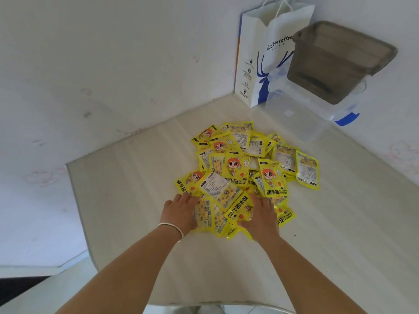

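Observing: left hand [181, 211] and right hand [264, 219], fingers flat, are bracketing hand-warmer packets [240, 173] at the pile's near edge. Packets likely light, slick, floppy; scooping from the flanks suits.

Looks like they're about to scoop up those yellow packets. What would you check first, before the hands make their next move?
1. Both hands on the packets: ok. The left hand and right hand touch the near side of the pile of yellow packets.
2. Left hand's hold: cannot tell; a packet hides its fingertips.
3. Packets all on the table: ok, none hangs over an edge.
4. Clear box free to receive them: not ok, the dark bin sits on it.
5. Paper bag out of the way: ok, upright in the corner, apart from the pile.
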